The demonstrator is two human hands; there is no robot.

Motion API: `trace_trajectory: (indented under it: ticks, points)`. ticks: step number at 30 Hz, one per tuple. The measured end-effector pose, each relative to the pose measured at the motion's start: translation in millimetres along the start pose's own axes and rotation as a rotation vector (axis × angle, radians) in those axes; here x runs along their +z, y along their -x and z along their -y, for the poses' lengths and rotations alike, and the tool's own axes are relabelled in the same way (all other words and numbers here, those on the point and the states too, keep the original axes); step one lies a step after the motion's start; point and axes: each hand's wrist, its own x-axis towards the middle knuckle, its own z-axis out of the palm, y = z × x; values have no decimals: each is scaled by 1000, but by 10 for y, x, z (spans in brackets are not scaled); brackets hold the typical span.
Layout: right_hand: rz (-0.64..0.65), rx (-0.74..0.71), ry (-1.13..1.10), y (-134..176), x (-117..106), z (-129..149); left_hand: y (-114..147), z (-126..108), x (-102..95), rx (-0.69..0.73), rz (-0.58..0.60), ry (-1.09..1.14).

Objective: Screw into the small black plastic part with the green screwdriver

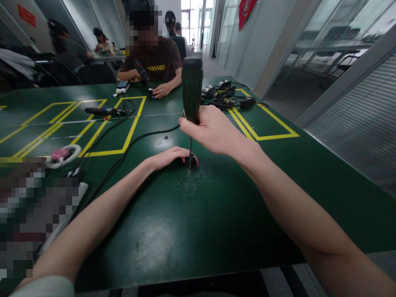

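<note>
My right hand (pixel 213 128) is wrapped around the lower grip of a dark electric screwdriver (pixel 192 82), held upright. Its thin shaft points straight down into a small round dark part (pixel 191 166) on the green table. My left hand (pixel 173 156) reaches in from the left, fingers closed around the back of that part; some fingertips are hidden behind it. A tiny piece, perhaps a screw (pixel 178 183), lies just in front of the part. Farther back sits a small dark round piece (pixel 166 137).
Black cable (pixel 139 138) runs leftward across the green table (pixel 216 231). At the left lie another electric screwdriver (pixel 102 111) and a pink and white round object (pixel 62 155). Tangled cables (pixel 224 95) are heaped at the back right. Opposite, a co-worker (pixel 157 62) holds a screwdriver.
</note>
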Motion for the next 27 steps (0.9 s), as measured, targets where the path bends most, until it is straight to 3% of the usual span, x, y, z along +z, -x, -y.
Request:
trace_trajectory:
  ticks: [11, 27]
  points:
    - [-5, 2, 6, -5, 0, -2, 14, 27, -1, -10, -12, 78]
    - [3, 12, 26, -3, -17, 20, 2, 171, 47, 69, -119, 292]
